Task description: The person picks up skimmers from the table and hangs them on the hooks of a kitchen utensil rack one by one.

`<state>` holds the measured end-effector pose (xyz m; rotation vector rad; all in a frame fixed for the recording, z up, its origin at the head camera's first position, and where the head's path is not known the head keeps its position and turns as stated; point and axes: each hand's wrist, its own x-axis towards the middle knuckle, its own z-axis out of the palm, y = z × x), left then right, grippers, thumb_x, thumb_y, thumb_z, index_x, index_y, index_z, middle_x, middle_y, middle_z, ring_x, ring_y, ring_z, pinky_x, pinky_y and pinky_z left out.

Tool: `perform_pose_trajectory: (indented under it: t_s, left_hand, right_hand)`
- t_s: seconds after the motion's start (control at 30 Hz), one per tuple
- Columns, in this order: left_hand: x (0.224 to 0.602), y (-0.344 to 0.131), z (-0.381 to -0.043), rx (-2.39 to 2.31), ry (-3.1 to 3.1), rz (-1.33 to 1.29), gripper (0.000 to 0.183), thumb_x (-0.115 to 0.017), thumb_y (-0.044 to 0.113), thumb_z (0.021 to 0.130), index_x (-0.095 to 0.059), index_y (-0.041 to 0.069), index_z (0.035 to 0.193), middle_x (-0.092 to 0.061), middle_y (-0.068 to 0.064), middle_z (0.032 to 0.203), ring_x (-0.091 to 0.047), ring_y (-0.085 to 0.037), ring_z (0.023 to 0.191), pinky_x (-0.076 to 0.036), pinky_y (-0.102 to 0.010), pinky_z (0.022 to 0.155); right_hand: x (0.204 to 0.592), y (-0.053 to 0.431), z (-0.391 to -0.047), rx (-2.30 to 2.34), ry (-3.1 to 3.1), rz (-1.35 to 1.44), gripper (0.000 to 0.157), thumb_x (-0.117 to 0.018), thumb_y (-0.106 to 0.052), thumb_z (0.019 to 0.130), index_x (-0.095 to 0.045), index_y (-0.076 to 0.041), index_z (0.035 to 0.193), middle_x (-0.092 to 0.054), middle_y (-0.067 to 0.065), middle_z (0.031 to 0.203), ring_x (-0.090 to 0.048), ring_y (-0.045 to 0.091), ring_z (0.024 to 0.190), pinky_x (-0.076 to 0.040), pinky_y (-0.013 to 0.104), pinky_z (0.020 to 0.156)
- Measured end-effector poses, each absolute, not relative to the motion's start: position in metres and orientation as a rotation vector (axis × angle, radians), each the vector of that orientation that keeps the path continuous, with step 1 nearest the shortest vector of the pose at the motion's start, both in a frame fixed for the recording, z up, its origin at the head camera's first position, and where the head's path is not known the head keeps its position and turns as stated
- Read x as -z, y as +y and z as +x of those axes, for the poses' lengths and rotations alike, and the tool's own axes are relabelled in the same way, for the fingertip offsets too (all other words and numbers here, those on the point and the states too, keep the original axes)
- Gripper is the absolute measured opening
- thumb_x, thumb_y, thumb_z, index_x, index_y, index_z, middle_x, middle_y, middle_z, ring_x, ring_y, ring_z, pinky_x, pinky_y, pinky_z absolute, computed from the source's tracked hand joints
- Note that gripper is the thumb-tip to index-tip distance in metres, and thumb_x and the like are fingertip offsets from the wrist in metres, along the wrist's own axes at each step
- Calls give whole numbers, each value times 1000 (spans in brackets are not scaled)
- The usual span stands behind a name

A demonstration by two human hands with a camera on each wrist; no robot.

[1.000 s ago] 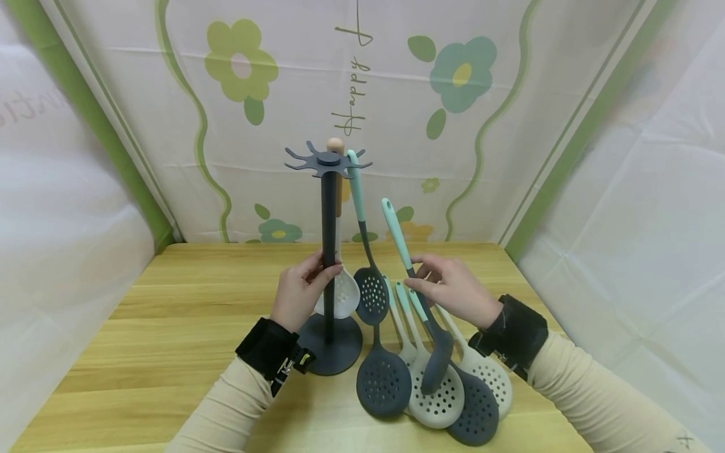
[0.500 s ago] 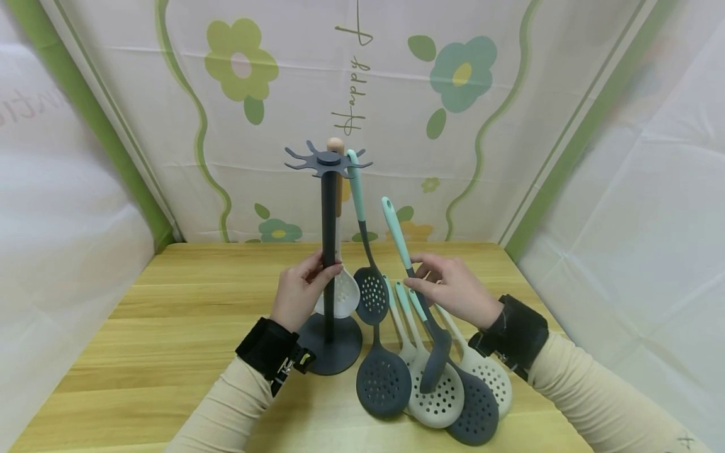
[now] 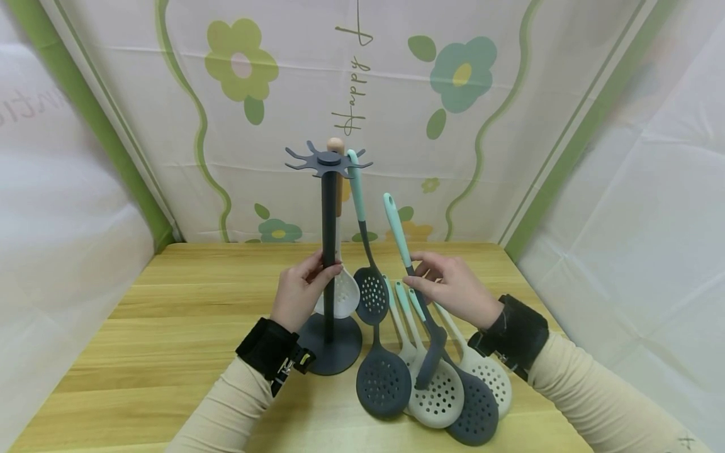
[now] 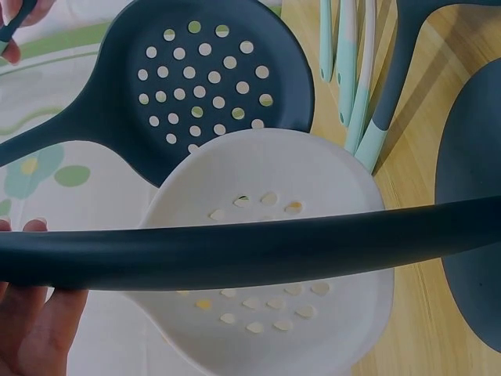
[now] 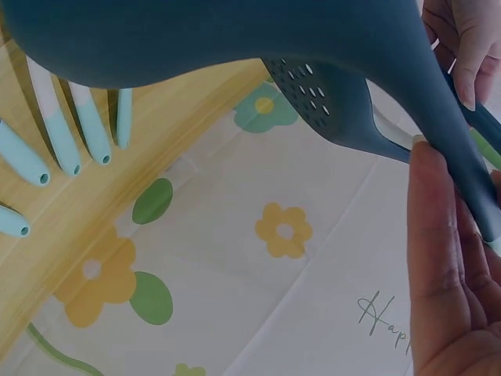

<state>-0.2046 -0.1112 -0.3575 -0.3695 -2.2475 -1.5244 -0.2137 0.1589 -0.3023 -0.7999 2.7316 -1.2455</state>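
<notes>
My left hand (image 3: 306,290) grips the dark pole of a utensil stand (image 3: 328,217), whose round base rests on the table. A white slotted spoon (image 3: 344,292) with a wooden handle and a dark skimmer (image 3: 371,296) with a mint handle hang on the stand's hooked top. To the right, my right hand (image 3: 453,292) pinches a dark grey kitchen utensil (image 3: 399,233) below its mint handle. That utensil is tilted, handle up, with its bent head seen nearly edge-on above the lying skimmers. In the right wrist view the head (image 5: 196,35) looks broad, and only part of it shows.
On the wooden table (image 3: 187,352), right of the stand, lie several skimmers: a dark one (image 3: 384,385), a beige one (image 3: 436,406), another dark one (image 3: 477,412) and another beige one (image 3: 495,377). They partly overlap. Flower-printed cloth (image 3: 391,82) hangs behind the table.
The utensil in my right hand has risen slightly and turned, so its head looks narrower and sits a little further left. My left hand and the stand have stayed still.
</notes>
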Motion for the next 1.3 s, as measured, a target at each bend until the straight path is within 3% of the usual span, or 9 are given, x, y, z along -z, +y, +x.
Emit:
perform_pose_trajectory:
  t_s: [0.2,1.3]
  left_hand:
    - [358,-111,-204,1519,-2242,-377,26,-66,18,95,-71,7,118,-75,-11,104,-72,-25,101,-59,-43,87]
    - [358,-111,-204,1502,-2248,-391,24,-64,19,97,-71,7,117,-75,-12,104,-73,-24,99,-59,-42,85]
  right_hand:
    - [301,158,-211,1265,2729,-794,43,-69,-16,94,-57,2,131,-71,19,93,-66,15,67,-58,29,59]
    - [298,154,-205,1304,2773,-879,39,-71,-15,92,-60,0,126,-70,11,87,-66,14,69,-57,28,59]
